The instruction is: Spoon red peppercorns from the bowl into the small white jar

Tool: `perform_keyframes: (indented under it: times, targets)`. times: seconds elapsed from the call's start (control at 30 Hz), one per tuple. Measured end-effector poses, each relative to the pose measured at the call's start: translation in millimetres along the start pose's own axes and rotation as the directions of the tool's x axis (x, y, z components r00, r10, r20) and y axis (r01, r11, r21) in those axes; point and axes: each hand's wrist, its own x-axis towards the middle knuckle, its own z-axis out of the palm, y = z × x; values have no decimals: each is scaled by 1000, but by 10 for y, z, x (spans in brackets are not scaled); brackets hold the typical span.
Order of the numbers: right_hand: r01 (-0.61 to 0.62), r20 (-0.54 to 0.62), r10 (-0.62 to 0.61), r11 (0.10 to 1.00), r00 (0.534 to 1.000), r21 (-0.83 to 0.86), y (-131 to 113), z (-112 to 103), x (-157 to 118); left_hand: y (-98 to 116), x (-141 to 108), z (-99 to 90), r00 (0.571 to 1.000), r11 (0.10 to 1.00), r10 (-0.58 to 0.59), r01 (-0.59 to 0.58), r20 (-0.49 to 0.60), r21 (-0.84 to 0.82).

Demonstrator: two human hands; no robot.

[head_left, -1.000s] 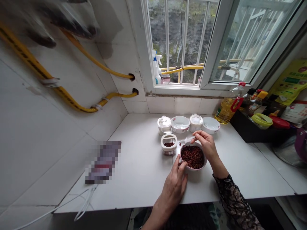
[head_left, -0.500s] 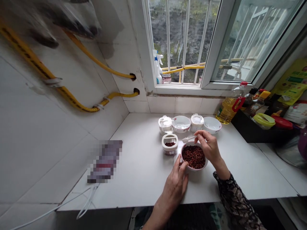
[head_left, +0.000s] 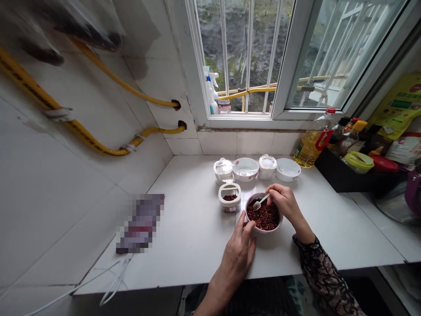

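At the left of the desk lies a pixel-blurred thing, and then, in front of a white canister, comes a cream-rimmed jar with dark red grains inside. Just right of that jar, your left hand rests its partly spread, bent fingers against the near left side of the grain-filled bowl, though whether they grip it you cannot tell. Your right hand pinches the white spoon between closed fingers, its scoop over the bowl's dark red grains.
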Motion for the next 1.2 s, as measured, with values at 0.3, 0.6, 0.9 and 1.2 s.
perform_keyframes:
  times: [0.3,0.6,0.9,1.2]
  targets:
    - [-18,-6,19,995,1000,96,6,-8,-4,-1,-2,11,1000,1000,-8,8,-2,-15]
    - [-68,14,67,978,998,196,48,-8,20,0,-5,15,1000,1000,-12,12,-4,-24]
    - [-92,38,84,938,996,333,34,-70,80,16,5,5,1000,999,-19,19,-1,-34]
    - [299,-60,-293,943,954,146,-258,315,-36,-15,-18,72,999,1000,-9,8,-43,-23]
